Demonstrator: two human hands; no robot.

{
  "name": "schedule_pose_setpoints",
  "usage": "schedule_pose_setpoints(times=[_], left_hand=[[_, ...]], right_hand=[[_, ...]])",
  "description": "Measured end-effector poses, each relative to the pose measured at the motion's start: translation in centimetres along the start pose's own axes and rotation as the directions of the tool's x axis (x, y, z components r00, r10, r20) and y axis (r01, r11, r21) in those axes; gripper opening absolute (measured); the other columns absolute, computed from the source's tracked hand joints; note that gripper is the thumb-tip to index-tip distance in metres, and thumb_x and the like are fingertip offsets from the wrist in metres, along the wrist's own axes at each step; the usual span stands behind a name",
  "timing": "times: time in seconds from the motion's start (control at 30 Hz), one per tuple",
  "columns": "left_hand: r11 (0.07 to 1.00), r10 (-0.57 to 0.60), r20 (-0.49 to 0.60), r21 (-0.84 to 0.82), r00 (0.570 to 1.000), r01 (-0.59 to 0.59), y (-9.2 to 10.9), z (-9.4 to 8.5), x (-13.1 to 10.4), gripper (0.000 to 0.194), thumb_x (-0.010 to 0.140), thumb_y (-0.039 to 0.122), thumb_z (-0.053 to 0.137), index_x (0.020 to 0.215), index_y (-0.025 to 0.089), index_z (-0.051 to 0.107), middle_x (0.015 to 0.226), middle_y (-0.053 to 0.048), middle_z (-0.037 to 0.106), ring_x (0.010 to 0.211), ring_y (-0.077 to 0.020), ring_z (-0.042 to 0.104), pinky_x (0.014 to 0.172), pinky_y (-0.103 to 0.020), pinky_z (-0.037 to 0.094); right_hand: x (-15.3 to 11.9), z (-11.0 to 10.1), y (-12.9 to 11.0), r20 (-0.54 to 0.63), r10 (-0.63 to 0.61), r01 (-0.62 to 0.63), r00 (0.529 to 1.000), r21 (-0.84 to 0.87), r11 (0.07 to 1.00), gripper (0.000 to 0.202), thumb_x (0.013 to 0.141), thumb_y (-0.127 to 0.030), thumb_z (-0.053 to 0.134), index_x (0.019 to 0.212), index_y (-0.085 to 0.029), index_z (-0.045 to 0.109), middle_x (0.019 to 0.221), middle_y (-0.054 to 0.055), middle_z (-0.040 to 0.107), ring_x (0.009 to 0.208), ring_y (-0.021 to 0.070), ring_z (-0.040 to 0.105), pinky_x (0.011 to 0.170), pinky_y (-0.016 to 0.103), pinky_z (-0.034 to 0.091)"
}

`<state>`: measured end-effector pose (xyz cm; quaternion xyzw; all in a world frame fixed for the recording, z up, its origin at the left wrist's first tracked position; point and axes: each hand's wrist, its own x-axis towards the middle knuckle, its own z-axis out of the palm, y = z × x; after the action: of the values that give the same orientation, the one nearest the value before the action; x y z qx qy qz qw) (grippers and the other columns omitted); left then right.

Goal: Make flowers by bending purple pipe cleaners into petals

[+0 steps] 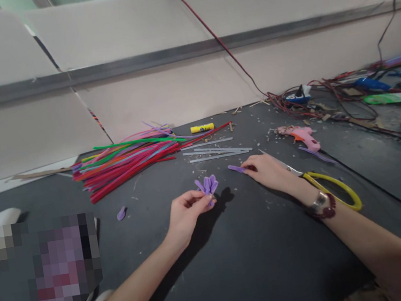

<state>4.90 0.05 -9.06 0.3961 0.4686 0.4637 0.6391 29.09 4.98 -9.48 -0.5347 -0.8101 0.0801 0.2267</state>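
Observation:
Pinched between the thumb and fingers of my left hand (189, 213) is a purple pipe-cleaner flower (208, 185) with several looped petals, raised over the dark table (262, 262). To its right, my right hand (265, 170) grips the end of a short purple pipe-cleaner piece (236, 168) at the tabletop. Scissors with yellow handles (336, 189) lie partly under my right wrist. A loose purple pipe-cleaner loop (121, 213) rests on the table left of my left hand.
A bundle of coloured pipe cleaners (130, 163) lies at the back left. Behind my hands are clear glue sticks (220, 156) and a yellow tube (202, 128). A pink glue gun (302, 136) trails a black cord (384, 193) at right. Tangled wires (328, 96) line the white partition (161, 91).

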Motion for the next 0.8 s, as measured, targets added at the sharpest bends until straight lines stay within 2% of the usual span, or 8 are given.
schedule_pose_setpoints(times=[0.1, 0.17, 0.27, 0.33, 0.43, 0.5, 0.67, 0.8], left_hand=[[1.0, -0.002, -0.016, -0.009, 1.0, 0.002, 0.0, 0.0, 0.1, 0.017, 0.058, 0.02, 0.074, 0.068, 0.01, 0.065, 0.066, -0.005, 0.069, 0.064, -0.0135, 0.065, 0.07, -0.026, 0.052], [1.0, -0.003, -0.031, -0.026, 1.0, 0.002, 0.0, -0.1, 0.1, 0.017, 0.058, 0.02, 0.075, 0.068, 0.01, 0.064, 0.067, -0.005, 0.069, 0.065, -0.0138, 0.065, 0.071, -0.026, 0.052], [0.999, -0.001, -0.039, -0.049, 0.999, -0.001, -0.1, 0.0, 0.2, 0.018, 0.057, 0.02, 0.075, 0.067, 0.011, 0.064, 0.066, -0.003, 0.068, 0.063, -0.0126, 0.064, 0.071, -0.025, 0.052], [0.998, 0.0, -0.032, -0.056, 0.999, -0.001, -0.1, 0.0, 0.2, 0.018, 0.057, 0.02, 0.075, 0.067, 0.011, 0.064, 0.066, -0.003, 0.068, 0.063, -0.0118, 0.064, 0.07, -0.024, 0.052], [0.999, 0.008, -0.019, -0.045, 1.0, -0.009, -0.1, 0.0, 0.2, 0.016, 0.06, 0.019, 0.074, 0.069, 0.011, 0.064, 0.066, -0.002, 0.067, 0.064, -0.0105, 0.063, 0.069, -0.022, 0.051], [0.999, 0.02, -0.025, -0.033, 1.0, -0.021, -0.2, 0.0, 0.2, 0.014, 0.061, 0.019, 0.073, 0.069, 0.012, 0.064, 0.065, -0.001, 0.067, 0.063, -0.009, 0.062, 0.067, -0.019, 0.05], [0.999, 0.032, -0.015, -0.037, 0.999, -0.032, -0.2, 0.0, 0.1, 0.013, 0.061, 0.021, 0.072, 0.068, 0.013, 0.064, 0.064, 0.001, 0.066, 0.061, -0.0072, 0.061, 0.062, -0.015, 0.048], [0.999, 0.035, 0.012, -0.039, 0.999, -0.034, -0.2, 0.2, -0.1, 0.014, 0.062, 0.021, 0.072, 0.068, 0.012, 0.063, 0.065, 0.001, 0.066, 0.061, -0.0067, 0.06, 0.063, -0.015, 0.049]], right_hand=[[0.1, -0.2, -0.4, -0.038, 0.081, -0.074, 0.996, 0.16, 0.984, 0.014, 0.073, -0.015, 0.056, 0.078, -0.019, 0.069, 0.076, 0.005, 0.068, 0.068, 0.0178, 0.061, 0.065, 0.031, 0.046], [0.2, -0.2, -0.7, 0.03, 0.159, -0.157, 0.987, 0.409, 0.899, 0.011, 0.073, -0.019, 0.058, 0.078, -0.018, 0.068, 0.074, 0.004, 0.069, 0.068, 0.0174, 0.062, 0.066, 0.032, 0.048], [0.0, 0.4, -1.5, 0.21, 0.196, -0.284, 0.958, 0.792, 0.541, 0.016, 0.072, -0.023, 0.061, 0.084, -0.014, 0.065, 0.081, 0.006, 0.068, 0.074, 0.0164, 0.063, 0.074, 0.032, 0.049], [-0.2, 1.1, -2.5, 0.296, 0.185, -0.34, 0.937, 0.892, 0.298, 0.017, 0.07, -0.022, 0.063, 0.084, -0.013, 0.063, 0.085, 0.007, 0.067, 0.078, 0.0155, 0.064, 0.08, 0.032, 0.048], [-0.6, 2.1, -4.3, 0.349, 0.184, -0.374, 0.919, 0.918, 0.13, 0.016, 0.064, -0.02, 0.069, 0.078, -0.013, 0.063, 0.077, 0.004, 0.066, 0.073, 0.0129, 0.063, 0.079, 0.031, 0.048], [-0.8, 2.4, -5.5, 0.354, 0.183, -0.379, 0.917, 0.916, 0.127, 0.018, 0.061, -0.019, 0.071, 0.076, -0.013, 0.063, 0.074, 0.003, 0.065, 0.068, 0.011, 0.062, 0.076, 0.03, 0.048], [-1.2, 2.4, -7.1, 0.298, 0.134, -0.325, 0.945, 0.902, 0.283, 0.017, 0.063, -0.022, 0.07, 0.077, -0.014, 0.066, 0.075, 0.002, 0.066, 0.07, 0.0115, 0.06, 0.077, 0.03, 0.046], [-1.3, 2.9, -7.4, 0.278, 0.103, -0.297, 0.955, 0.904, 0.307, 0.017, 0.065, -0.024, 0.069, 0.079, -0.015, 0.066, 0.076, 0.001, 0.067, 0.074, 0.0126, 0.061, 0.08, 0.03, 0.045]])
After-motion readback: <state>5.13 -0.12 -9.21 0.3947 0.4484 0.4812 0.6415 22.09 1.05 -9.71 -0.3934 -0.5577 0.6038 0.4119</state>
